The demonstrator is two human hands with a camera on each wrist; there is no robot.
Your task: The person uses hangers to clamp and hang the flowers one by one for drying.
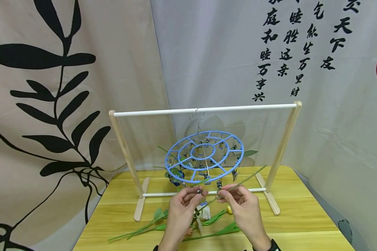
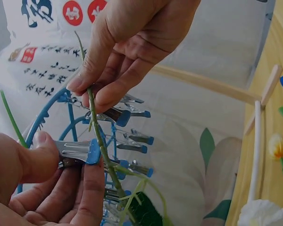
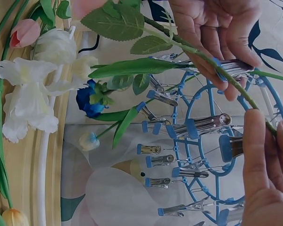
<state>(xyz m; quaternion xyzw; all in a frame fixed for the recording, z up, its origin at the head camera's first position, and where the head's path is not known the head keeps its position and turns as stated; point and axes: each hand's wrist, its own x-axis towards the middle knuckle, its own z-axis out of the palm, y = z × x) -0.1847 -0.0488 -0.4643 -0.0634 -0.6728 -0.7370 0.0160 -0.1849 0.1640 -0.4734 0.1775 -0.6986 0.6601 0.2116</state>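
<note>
Crossing the gap between the two hands, a leafy green stem (image 2: 98, 136) lies close against the blue tips of a metal clip (image 2: 74, 149); whether the tips enclose it cannot be told. The left hand (image 1: 183, 205) pinches the clip between thumb and fingers; the right hand (image 1: 244, 204), apart from it, pinches the stem near its bare end. Just beyond both hands is the round blue hanger (image 1: 213, 151), with further clips (image 3: 151, 149) below its rings. Likely faults: the stem may slip or twist if the tips catch only its edge; its leaves (image 3: 112, 22) could foul the bite; a sharp pull might tilt the hanger, since it hangs from above. Higher than the hands, the white top bar (image 1: 238, 107) of a wooden stand (image 1: 126, 153) carries the hanger. Beneath them, the wood-grained table (image 1: 301, 209) bears a white flower (image 1: 205, 212) and, left of the left hand, loose stems (image 1: 142, 229). Farthest from the hands, pale cloth (image 1: 213, 52) shows black leaf shapes (image 1: 25, 55) leftward and dark written characters (image 1: 290, 36) rightward
</note>
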